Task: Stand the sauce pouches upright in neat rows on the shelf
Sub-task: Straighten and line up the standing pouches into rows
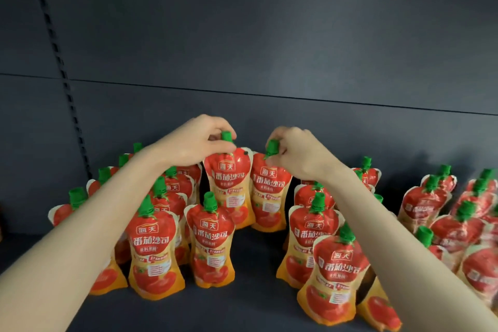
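Left hand (196, 143): red-orange foil sauce pouch (229, 188) pinched by green cap (226, 135).
Right hand (295, 155): neighbouring pouch (269, 193) pinched likewise.
Care: bases to be flattened (labels forward).

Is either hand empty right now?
No, the left hand pinches the left pouch by its cap, the right hand the right pouch.

A dark grey metal back panel (269, 35) fills the background, crossed by a thin horizontal seam (269, 95). A black slotted upright rail (59, 62) runs down its left side.

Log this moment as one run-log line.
left hand pinches green cap of red-orange sauce pouch | right hand pinches cap of neighbouring pouch | both upright on dark grey shelf
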`<state>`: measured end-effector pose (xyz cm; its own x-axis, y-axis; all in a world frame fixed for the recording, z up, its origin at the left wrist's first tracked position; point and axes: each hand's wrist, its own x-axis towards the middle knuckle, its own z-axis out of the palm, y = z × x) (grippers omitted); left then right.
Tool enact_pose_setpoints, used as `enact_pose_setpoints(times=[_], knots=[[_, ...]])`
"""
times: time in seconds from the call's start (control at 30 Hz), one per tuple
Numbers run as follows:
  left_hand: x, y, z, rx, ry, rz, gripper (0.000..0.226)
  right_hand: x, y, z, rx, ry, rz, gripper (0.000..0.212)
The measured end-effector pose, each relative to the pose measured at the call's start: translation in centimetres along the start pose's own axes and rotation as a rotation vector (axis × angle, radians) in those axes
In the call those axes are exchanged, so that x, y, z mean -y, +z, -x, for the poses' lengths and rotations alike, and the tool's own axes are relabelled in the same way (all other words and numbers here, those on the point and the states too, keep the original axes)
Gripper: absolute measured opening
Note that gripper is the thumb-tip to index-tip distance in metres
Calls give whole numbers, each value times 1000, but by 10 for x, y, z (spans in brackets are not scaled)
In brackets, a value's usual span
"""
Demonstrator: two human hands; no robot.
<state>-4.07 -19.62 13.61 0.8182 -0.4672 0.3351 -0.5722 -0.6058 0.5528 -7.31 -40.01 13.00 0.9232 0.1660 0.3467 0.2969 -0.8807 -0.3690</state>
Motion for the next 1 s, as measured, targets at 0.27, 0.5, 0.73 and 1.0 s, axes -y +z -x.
enact_pose_setpoints(times=[0.27, 0.5, 0.73, 1.0], knots=[[-63, -9, 13, -486, 180, 467, 23, 23, -46, 21, -405, -130, -714, 19], [-107, -33, 60, -773, 301, 546, 22, 72, -75, 61, -521, -291, -980, 18], [-76, -29, 145, -757, 209, 544, 23, 119, -21, 110, -395, -212, -1008, 14], [9, -30, 235, -584, 22, 621, 20, 161, 87, 151, -373, -16, -1022, 18]])
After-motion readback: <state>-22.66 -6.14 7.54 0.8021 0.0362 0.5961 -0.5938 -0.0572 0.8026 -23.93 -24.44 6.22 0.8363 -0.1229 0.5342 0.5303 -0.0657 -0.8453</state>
